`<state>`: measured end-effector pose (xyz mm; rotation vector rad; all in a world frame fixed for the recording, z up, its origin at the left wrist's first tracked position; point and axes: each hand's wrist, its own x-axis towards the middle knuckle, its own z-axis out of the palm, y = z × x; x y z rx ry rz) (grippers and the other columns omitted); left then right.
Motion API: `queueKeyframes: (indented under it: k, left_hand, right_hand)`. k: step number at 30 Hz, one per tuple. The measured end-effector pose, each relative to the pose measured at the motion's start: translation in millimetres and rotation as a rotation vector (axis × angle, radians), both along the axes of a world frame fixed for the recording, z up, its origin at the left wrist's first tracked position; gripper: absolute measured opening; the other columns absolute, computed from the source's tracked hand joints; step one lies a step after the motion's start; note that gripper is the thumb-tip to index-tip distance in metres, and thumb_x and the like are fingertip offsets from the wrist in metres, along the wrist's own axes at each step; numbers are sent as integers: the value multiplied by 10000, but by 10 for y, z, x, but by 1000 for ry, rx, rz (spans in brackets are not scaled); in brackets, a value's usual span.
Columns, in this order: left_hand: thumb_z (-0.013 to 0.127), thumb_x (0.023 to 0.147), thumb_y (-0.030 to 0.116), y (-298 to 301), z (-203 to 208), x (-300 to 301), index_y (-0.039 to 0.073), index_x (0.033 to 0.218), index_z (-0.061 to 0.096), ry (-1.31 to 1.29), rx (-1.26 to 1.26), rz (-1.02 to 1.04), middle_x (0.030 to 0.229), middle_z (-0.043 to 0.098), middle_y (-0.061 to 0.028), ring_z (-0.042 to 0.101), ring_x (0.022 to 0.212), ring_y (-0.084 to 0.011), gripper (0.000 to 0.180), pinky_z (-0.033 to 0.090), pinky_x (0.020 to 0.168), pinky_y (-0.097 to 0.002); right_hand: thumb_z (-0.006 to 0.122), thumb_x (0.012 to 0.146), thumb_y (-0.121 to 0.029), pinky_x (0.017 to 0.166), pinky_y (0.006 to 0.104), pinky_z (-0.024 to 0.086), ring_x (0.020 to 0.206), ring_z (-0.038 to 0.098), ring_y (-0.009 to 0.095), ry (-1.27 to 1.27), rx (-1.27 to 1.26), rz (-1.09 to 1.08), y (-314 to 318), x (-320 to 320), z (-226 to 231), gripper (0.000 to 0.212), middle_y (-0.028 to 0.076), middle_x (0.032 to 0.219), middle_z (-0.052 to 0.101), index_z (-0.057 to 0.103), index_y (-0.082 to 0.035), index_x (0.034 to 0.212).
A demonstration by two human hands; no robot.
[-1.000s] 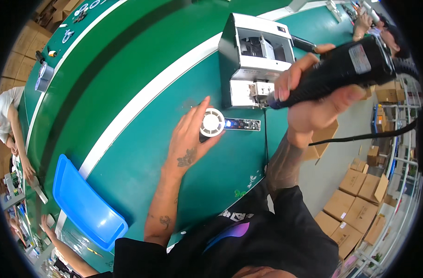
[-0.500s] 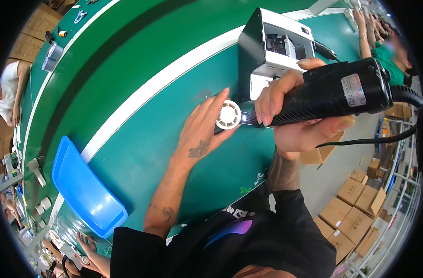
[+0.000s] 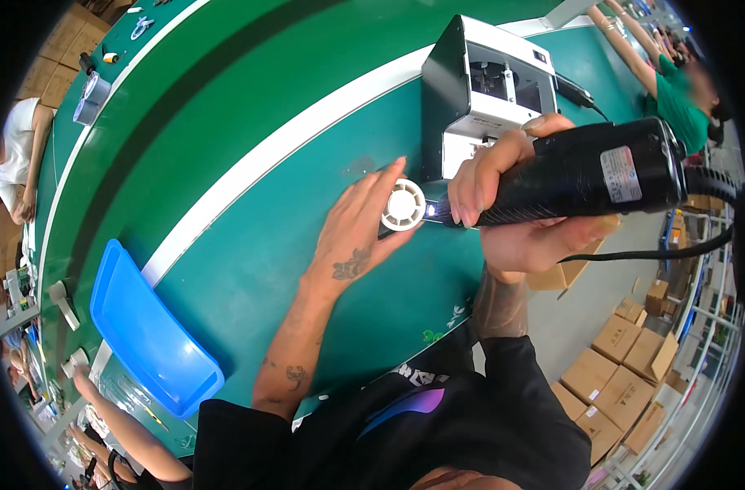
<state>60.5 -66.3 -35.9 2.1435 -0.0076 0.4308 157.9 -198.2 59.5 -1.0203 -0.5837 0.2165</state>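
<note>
My left hand [image 3: 352, 229] is curled around a white round part [image 3: 403, 206] with a spoked, vent-like end facing up. That part is held just over the green work table [image 3: 266, 269], and its lower side is hidden by my fingers. In my right hand [image 3: 503, 192] is a thick black electric screwdriver [image 3: 580, 173], lying nearly level with its lit tip pointing left. The tip meets or almost meets the right side of the white part; the exact contact is too small to tell. A cord leaves the tool's back end at the right.
A white and black machine [image 3: 491, 82] stands just beyond my right hand. To the left lies a blue tray [image 3: 156, 335] beside the green conveyor belt [image 3: 225, 106]. White parts [image 3: 63, 304] rest on the belt. Co-workers sit around; cardboard boxes [image 3: 617, 371] are stacked at right.
My hands and the white part stay almost still; the screwdriver's back end has dropped slightly. At lower left, a co-worker's arm has reached out to a white part on the belt.
</note>
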Motion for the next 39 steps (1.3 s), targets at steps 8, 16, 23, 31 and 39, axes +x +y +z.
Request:
queueKeyframes:
  k: [8,16,23,31,39]
  left_hand:
    - [834,743,140,-26,12,26,50,1469,423,-20,3,-1,1204,618,-145,616,1057,-332,839,499,896,-411]
    - [820,753,159,37,37,-17,21,1445,436,70,-27,-27,1278,588,-148,597,1117,-322,803,491,939,-409]
    - [803,766,142,30,163,-20,57,1443,449,57,32,-42,1281,585,-139,587,1134,-324,769,489,949,-404]
    - [814,754,172,345,641,-385,26,1249,540,446,3,-43,1204,606,-171,616,1126,-322,584,483,968,-385]
    - [811,782,296,2155,515,-7,-24,1207,611,49,378,783,1125,665,-208,662,978,-305,569,516,860,-382]
  right_hand:
    - [393,770,-916,425,305,418,432,445,177,-5,4,-8,-20,31,-9,1026,95,645,499,357,-68,1347]
    - [564,739,-846,437,323,441,483,494,195,-136,35,93,26,-99,-152,923,120,699,536,416,-48,1179]
    - [548,712,-879,434,312,439,476,497,189,-112,18,104,-65,-101,-159,976,100,645,522,428,-23,1165]
    - [350,936,-745,400,327,440,417,482,188,62,419,202,-342,106,-45,746,90,619,486,391,-48,1197]
    - [308,857,-857,423,327,445,418,479,183,269,425,103,-399,88,-3,901,85,596,477,364,-25,1200]
